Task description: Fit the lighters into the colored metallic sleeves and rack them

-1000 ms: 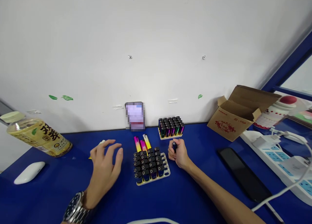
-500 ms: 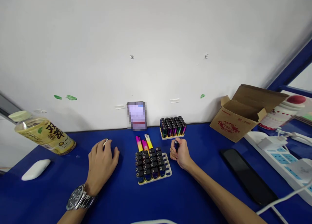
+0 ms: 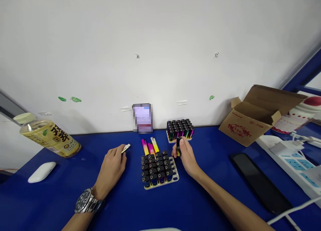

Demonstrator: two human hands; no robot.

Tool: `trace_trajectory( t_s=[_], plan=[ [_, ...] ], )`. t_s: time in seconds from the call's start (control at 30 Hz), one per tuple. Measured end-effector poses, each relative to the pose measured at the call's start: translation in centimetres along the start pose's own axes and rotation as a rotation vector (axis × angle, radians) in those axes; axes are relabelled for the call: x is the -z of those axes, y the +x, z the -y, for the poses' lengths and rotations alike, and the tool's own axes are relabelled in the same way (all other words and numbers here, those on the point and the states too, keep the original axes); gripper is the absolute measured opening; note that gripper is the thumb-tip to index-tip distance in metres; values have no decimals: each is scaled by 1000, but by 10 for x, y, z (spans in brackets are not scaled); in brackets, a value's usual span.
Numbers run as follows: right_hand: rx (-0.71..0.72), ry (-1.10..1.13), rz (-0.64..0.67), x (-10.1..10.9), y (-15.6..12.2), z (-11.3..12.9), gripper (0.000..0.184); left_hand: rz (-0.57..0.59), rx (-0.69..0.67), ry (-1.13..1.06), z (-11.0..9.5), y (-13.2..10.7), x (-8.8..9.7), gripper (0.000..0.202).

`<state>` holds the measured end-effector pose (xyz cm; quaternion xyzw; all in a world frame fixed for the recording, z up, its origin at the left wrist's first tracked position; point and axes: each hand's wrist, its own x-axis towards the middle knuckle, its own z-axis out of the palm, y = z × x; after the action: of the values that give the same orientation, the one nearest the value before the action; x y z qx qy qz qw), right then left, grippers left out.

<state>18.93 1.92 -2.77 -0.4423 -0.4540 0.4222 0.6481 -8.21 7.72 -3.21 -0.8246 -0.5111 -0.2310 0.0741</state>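
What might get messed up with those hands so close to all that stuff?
The right hand, gripping what looks like a dark lighter, is near the back rack; a bump might tip its upright lighters. The shiny piece pokes out of the left hand and could slip. The white cable near the right forearm might snag.

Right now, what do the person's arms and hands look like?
Both forearms are bare, no sleeves in view. A silver metal-link wristwatch with a round dark dial circles the left wrist; the right shows nothing worn. No gloves or rings show on the left hand or right hand.
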Motion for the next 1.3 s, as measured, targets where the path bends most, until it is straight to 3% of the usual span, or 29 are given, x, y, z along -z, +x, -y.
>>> trace_trajectory(
  t_s=[0.1,0.2,0.4,0.7,0.97,1.2,1.3],
  plan=[
    [123,-187,27,2,-2,4,33,2,-48,-72,0,-1,-3,31],
    [135,-289,111,5,-2,6,34,5,-40,-56,0,-2,-4,32],
    [205,-264,175,9,-2,4,33,26,-1,-19,2,-2,-4,34],
    [289,-317,192,8,-7,6,35,23,-21,-113,-2,-2,-3,38],
    [311,-494,27,12,-5,3,43,46,-9,-143,-3,-4,-2,38],
    [362,-561,219,13,-8,6,30,-15,43,-274,-14,0,3,40],
    [344,-547,152,13,-8,13,33,-34,73,-406,-28,1,16,36]
  ],
)
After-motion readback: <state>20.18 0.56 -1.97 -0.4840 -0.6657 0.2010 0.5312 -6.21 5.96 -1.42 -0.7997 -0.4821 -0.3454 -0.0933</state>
